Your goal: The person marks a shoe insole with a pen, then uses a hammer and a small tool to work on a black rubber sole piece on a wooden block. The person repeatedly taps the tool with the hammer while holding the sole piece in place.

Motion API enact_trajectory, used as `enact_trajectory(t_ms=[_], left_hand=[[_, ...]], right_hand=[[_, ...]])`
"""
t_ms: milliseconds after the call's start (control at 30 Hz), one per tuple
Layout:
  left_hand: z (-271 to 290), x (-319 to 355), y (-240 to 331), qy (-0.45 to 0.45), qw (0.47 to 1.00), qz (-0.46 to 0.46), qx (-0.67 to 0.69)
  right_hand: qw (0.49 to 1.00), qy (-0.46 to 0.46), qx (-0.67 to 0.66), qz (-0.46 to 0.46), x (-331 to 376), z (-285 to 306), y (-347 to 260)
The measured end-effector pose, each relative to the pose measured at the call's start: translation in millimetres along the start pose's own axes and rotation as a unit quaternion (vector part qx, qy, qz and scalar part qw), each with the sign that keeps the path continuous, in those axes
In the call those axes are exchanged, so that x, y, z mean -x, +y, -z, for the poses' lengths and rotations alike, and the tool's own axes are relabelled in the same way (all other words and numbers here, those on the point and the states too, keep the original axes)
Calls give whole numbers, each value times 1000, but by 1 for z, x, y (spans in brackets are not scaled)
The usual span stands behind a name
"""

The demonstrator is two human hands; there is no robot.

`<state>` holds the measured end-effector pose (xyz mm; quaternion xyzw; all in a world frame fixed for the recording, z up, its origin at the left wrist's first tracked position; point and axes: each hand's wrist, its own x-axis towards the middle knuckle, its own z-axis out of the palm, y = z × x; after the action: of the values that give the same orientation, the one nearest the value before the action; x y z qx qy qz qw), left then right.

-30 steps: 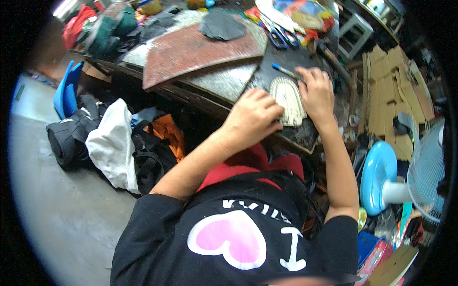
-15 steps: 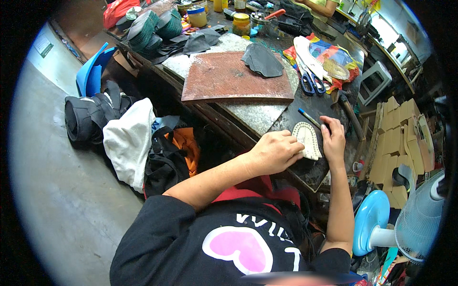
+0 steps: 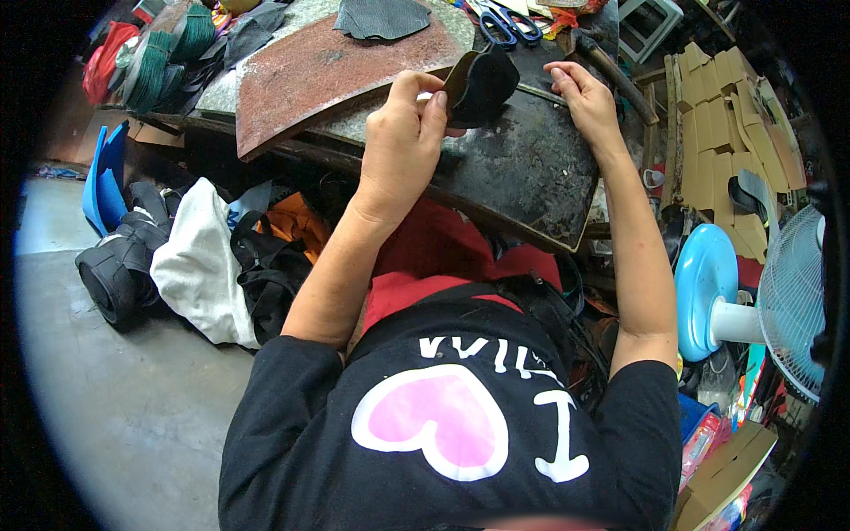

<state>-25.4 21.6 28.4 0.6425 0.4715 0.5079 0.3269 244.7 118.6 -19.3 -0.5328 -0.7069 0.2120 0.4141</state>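
My left hand [image 3: 407,146] is raised over the near side of the dark workbench [image 3: 540,168]. Its thumb and fingers pinch a curved black piece with a tan side [image 3: 485,87], which looks like a shoe-upper part. The piece is tilted, off the bench top. Apart from it, to the right, my right hand [image 3: 580,97] hovers over the bench edge with fingers curled and thumb against the index finger. Whether anything small sits between those fingertips is unclear. Blue-handled scissors [image 3: 509,31] lie beyond both hands.
A reddish-brown board [image 3: 319,75] carries a dark leather piece [image 3: 381,18]. Green bundles [image 3: 150,75] stand far left. A hammer-like wooden handle [image 3: 620,80] juts over the right edge. Cardboard [image 3: 722,115], a blue stool [image 3: 706,292] and a fan [image 3: 792,305] are at right.
The view has shifted, so the bench sits higher. My left hand has lifted and now holds the black-and-tan piece; the cream piece it touched before no longer shows. My right fingers have curled.
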Motion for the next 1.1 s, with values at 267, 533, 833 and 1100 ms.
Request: enact_trajectory(t_ms=[267,533,833,1100], left_hand=[[-26,5,3,30,977,-146,-153],[-50,1,-1,-41,984,-89,-150],[-34,-16,-7,-26,951,131,278],[-16,-18,-7,4,900,172,400]], right_hand=[[974,119,43,185,11,5,-29],[977,-102,-151,108,24,17,-32],[985,-115,-30,126,29,15,-46],[983,-104,22,148,28,12,-53]])
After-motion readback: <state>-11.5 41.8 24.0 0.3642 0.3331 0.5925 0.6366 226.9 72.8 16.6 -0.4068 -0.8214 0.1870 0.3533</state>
